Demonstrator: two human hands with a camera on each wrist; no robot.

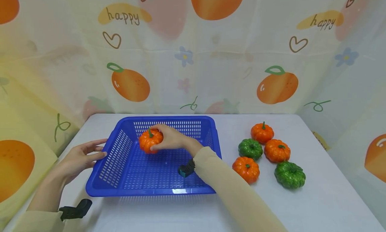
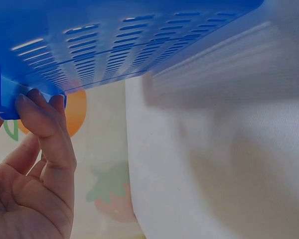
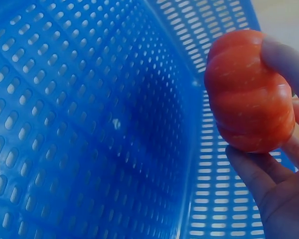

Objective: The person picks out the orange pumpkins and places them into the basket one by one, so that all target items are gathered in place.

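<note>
A blue perforated plastic basket (image 1: 141, 192) stands on the white table in the head view. My left hand (image 1: 79, 159) grips its left rim; in the left wrist view, the curled fingers (image 2: 44, 117) hook onto the rim's lip. My right hand (image 1: 171, 138) holds a small orange pumpkin (image 1: 147, 145) with a green stem inside the basket's outline, toward the back left. Thumb and fingers pinch the pumpkin from opposite sides in the right wrist view, where it appears raised off the basket floor (image 3: 89, 124). No other pumpkin shows in the visible part of the basket.
Right of the basket lie three orange pumpkins (image 1: 262, 133) and two green pumpkins (image 1: 290, 175), grouped close together. The right forearm (image 1: 235, 191) crosses the basket's front right corner. A fruit-patterned cloth (image 1: 205, 74) hangs behind the table (image 1: 325, 198).
</note>
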